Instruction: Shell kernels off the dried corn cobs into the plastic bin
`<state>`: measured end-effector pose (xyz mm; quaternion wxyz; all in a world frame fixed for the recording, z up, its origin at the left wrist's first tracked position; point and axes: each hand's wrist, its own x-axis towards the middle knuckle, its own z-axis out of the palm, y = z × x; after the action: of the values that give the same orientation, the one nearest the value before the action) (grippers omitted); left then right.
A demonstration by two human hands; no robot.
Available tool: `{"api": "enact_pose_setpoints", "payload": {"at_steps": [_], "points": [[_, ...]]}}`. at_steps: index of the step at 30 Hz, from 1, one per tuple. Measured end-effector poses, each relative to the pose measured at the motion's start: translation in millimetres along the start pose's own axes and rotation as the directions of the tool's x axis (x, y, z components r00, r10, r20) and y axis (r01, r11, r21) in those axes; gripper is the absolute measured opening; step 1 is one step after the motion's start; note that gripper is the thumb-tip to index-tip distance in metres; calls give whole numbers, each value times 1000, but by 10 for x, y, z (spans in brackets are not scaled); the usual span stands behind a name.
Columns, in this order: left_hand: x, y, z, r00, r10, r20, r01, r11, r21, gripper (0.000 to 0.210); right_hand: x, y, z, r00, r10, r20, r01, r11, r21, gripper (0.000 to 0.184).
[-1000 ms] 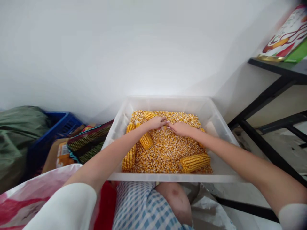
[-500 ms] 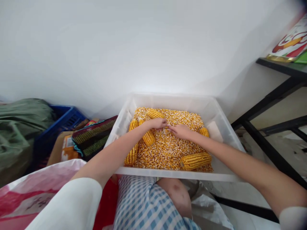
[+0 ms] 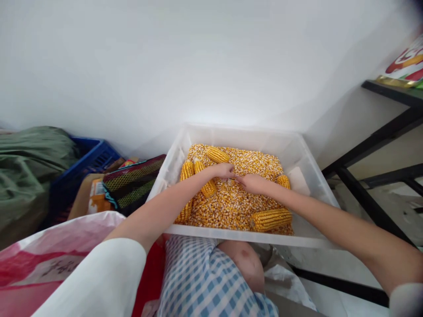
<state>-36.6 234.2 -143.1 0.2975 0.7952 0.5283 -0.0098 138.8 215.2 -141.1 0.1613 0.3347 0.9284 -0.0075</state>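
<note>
My left hand (image 3: 225, 171) and my right hand (image 3: 253, 183) meet over loose yellow corn kernels (image 3: 224, 209) in a translucent plastic tub (image 3: 257, 238). The fingers of both are curled in close together; anything between them is too small or hidden to make out. Beneath my left forearm lie two corn cobs, one tilted (image 3: 208, 187) and one by the tub's left wall (image 3: 186, 210). Farther back rests another cob (image 3: 217, 154). A whole cob (image 3: 271, 219) lies at the front right, and one more (image 3: 283, 181) is partly covered by my right forearm.
A black metal rack (image 3: 366, 202) stands close on the right, with a colourful package (image 3: 408, 64) on top. At left are a blue crate (image 3: 94, 158), a mesh bag (image 3: 135, 182), a cardboard box (image 3: 79, 200) and a red-and-white sack (image 3: 62, 255). A white wall (image 3: 211, 61) rises behind.
The view has shifted slightly, so the tub appears a little higher and farther right. My hands stay together over the kernels, with only a small change at the fingers.
</note>
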Motion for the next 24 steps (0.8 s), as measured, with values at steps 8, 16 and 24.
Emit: {"api": "enact_pose_setpoints", "payload": {"at_steps": [8,16,24], "points": [[-40,126,39,998,25,-58,-11,973,229,27,-29,38,39,997,-78,9,78,997,-4,40],[-37,114,21,996,66,-62,-54,981,188,32,-126,-25,224,974,-194,119,202,978,-60,32],[-133,77,-102,997,-33,71,40,993,-113,29,-85,74,-33,997,-53,-59,57,996,71,44]]}}
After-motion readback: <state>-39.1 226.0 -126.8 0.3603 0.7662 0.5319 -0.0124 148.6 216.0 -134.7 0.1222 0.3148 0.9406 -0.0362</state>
